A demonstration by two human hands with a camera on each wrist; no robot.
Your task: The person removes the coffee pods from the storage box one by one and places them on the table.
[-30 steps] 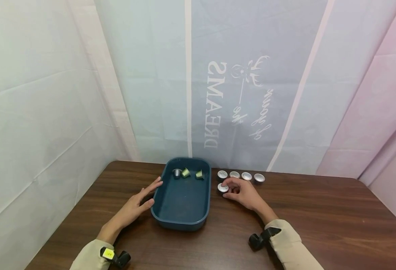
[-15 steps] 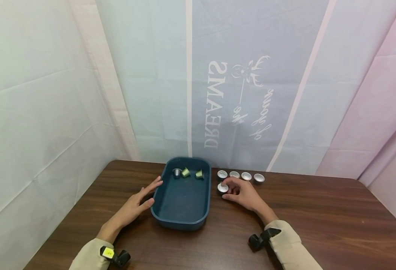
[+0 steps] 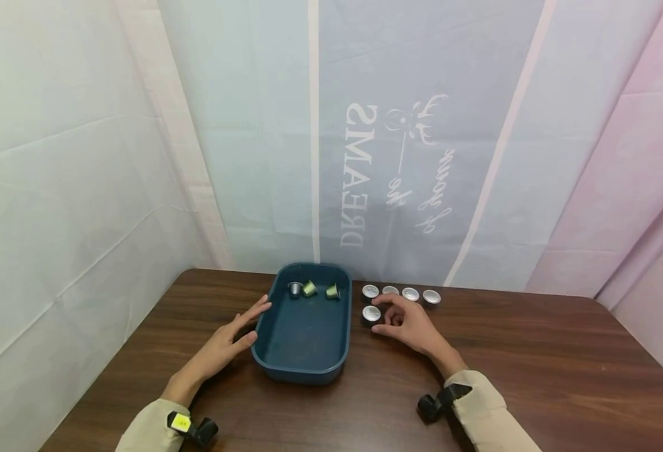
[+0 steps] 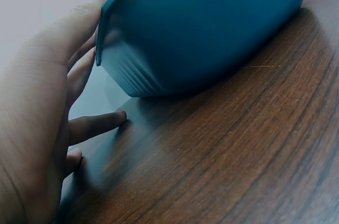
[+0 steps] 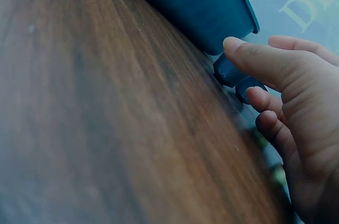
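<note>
My left hand (image 3: 224,346) lies along the left side of the blue plastic bin (image 3: 303,370), its fairly straight fingers and thumb at the rim. In the left wrist view, the thumb (image 4: 79,25) touches the bin's rim and two fingertips reach down to the table. A dark coffee capsule (image 3: 371,314) stands lid up to the right of the bin. My right hand (image 3: 413,326) is beside it, thumb and index finger spread apart around its right side, with a gap to the capsule. In the right wrist view, the capsule (image 5: 226,70) shows below the thumb.
Inside the bin are a dark grey capsule (image 3: 295,289) and two green capsules (image 3: 309,288). Behind the right hand, several silver-lidded capsules (image 3: 410,294) stand in a row at the back of the brown wooden table (image 3: 535,351). A printed cloth (image 3: 264,157) hangs behind.
The right index finger and thumb have spread away from the front capsule and let go of it. The capsule stays in place. My left hand has not moved.
</note>
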